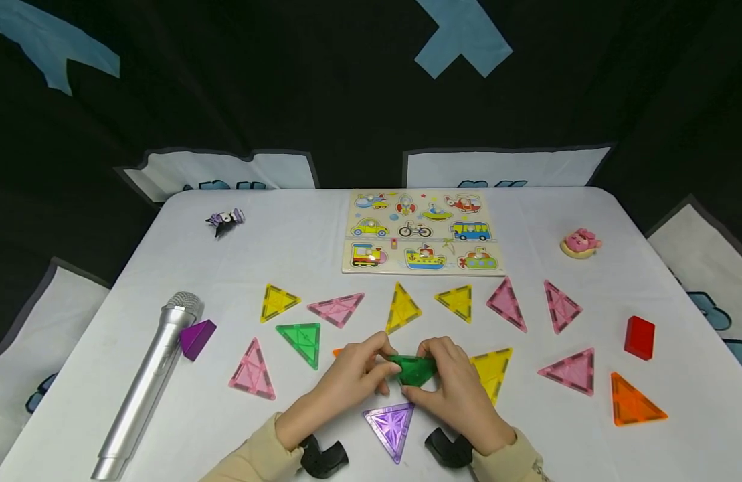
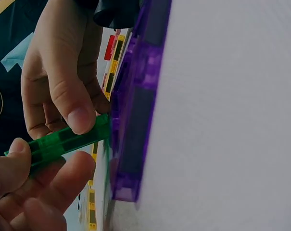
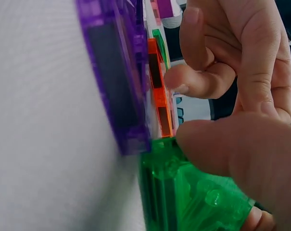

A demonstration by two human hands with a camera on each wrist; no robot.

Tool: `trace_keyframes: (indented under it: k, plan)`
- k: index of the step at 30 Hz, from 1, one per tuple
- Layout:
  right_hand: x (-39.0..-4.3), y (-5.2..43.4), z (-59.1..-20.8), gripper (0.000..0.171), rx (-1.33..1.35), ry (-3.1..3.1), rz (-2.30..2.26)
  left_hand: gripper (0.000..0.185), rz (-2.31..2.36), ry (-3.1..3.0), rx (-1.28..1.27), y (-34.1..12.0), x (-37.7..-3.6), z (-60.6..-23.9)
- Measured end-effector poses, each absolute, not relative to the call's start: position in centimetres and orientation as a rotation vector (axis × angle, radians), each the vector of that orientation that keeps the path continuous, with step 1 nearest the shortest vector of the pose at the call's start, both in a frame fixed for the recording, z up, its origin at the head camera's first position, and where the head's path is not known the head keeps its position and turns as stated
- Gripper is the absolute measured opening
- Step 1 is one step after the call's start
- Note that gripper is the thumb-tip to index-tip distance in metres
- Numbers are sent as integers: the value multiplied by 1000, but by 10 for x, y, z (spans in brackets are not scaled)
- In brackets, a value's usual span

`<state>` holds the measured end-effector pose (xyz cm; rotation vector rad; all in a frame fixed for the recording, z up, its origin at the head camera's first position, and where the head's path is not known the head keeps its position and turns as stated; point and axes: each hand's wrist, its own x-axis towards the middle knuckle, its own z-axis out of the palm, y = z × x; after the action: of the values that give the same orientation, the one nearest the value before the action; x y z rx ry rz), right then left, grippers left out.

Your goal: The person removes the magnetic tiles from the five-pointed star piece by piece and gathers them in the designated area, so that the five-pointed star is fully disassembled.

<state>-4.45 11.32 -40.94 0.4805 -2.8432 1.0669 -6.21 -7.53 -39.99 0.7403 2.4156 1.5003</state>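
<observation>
Both hands hold one green triangular tile (image 1: 414, 369) just above the white table, near its front edge. My left hand (image 1: 371, 368) pinches the tile's left end and my right hand (image 1: 441, 365) pinches its right end. In the left wrist view the green tile (image 2: 63, 142) is clamped between the thumb and fingers (image 2: 34, 183), its tip beside a purple tile (image 2: 135, 110). The right wrist view has the right thumb (image 3: 232, 149) pressing on the green tile (image 3: 183, 197). The purple triangular tile (image 1: 391, 425) lies flat just in front of the hands. An orange tile (image 1: 337, 352) is mostly hidden under my left hand.
Several yellow, pink, green and orange triangle tiles lie spread across the table (image 1: 298, 234). A vehicle puzzle board (image 1: 423, 233) sits at the back. A silver microphone (image 1: 148, 381) and purple block (image 1: 197, 338) lie left; a red block (image 1: 639, 337) and pink toy (image 1: 580, 242) right.
</observation>
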Motion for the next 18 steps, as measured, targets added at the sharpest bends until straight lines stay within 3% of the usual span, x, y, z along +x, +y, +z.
trace_keyframes:
  k: [7,18]
  plan:
    - [-49,123,-406,35,354,-2766,1195,7,1671,2380,689,-85,-66,-401]
    - [-49,125,-406,43,261,-2705,1249,3,1655,2502,590,-98,-62,-396]
